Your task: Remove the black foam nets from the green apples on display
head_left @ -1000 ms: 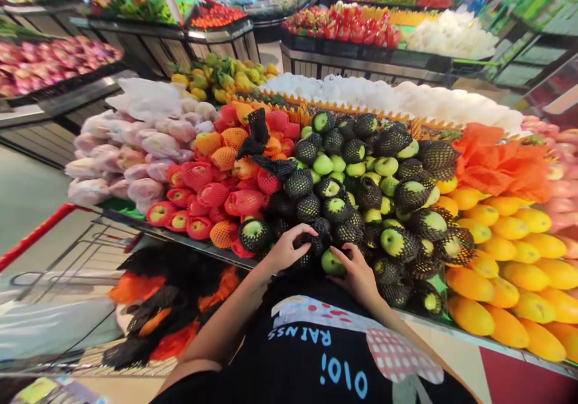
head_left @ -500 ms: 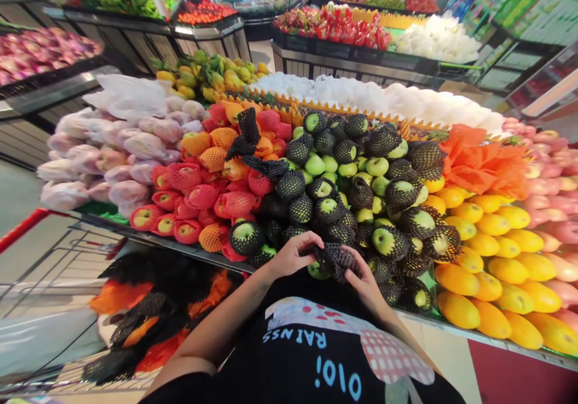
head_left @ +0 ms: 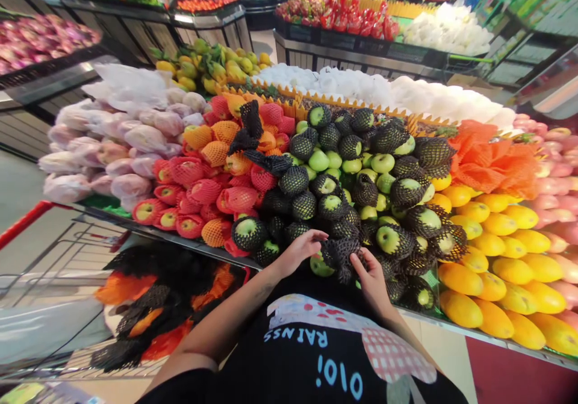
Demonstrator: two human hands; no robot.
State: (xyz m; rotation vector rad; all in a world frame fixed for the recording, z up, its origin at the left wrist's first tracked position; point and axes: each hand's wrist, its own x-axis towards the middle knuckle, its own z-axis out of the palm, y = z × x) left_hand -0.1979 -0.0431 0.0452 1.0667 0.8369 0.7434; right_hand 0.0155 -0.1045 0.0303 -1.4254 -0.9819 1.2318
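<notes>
My right hand (head_left: 371, 274) pinches the edge of a black foam fruit net (head_left: 342, 256) between thumb and fingers. The net hangs loose and crumpled in front of my shirt. To its left, my left hand (head_left: 304, 250) has its fingers stretched out and a little curved, holding nothing I can see. Just below those fingertips sits a green apple (head_left: 321, 265), partly covered by the black net. Around both hands lie more green apples in black foam nets, such as a netted apple (head_left: 389, 239) to the right.
Apples in red nets (head_left: 205, 191) and bagged fruit (head_left: 130, 137) lie left on the display. Yellow mangoes (head_left: 510, 265) and an orange net pile (head_left: 492, 160) are at the right. A shopping cart (head_left: 67, 244) at lower left holds loose black and orange nets (head_left: 149, 307).
My left hand has let go of the black net and opened slightly. The net now hangs from my right hand, which has shifted a little right. The view has shifted slightly.
</notes>
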